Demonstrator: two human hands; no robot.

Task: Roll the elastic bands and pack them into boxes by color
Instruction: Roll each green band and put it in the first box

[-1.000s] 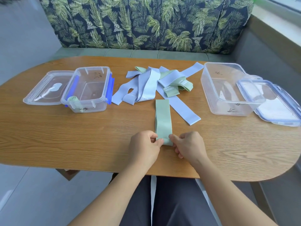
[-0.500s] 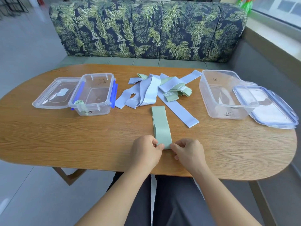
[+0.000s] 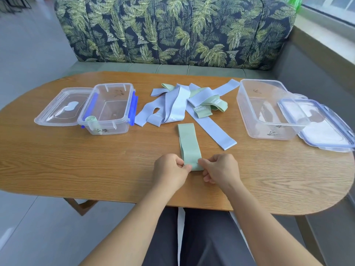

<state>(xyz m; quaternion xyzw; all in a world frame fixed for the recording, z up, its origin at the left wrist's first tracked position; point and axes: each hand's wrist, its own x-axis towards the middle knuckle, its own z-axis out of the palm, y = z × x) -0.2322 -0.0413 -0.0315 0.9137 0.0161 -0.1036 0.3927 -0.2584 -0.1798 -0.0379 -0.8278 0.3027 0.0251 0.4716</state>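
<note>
Writing first: dark handwritten marks on the walls of both clear boxes, too small and smeared to read; small white tags on the folded green bands [image 3: 204, 110] in the pile, print unreadable. Left box [image 3: 115, 128], centre-left of frame, blue clips on its sides, holds one rolled green band [image 3: 91, 120] standing in its near left corner. Its clear lid [image 3: 61, 108] lies flat on the table [image 3: 57, 160] just left of it, touching. Right box [image 3: 269, 131], larger, sits centre-right; its blue-rimmed lid [image 3: 326, 127] leans with one edge on the box's right rim, the rest on the table. Between the boxes a loose pile of bands [image 3: 172, 106], pale blue and green overlapping, with one long blue band [image 3: 213, 129] running out toward lower right. Task band: flat green band [image 3: 189, 143] laid out lengthwise at frame centre, apart from the pile, its near end between the hands. Left hand [image 3: 171, 171] with curled fingers [image 3: 187, 167] pinches the near left corner; right hand [image 3: 221, 169] with curled fingers [image 3: 203, 161] pinches the near right corner. Near edge looks slightly turned up, cannot tell how far rolled. Palm-print sofa [image 3: 172, 31] across the top of the frame.
</note>
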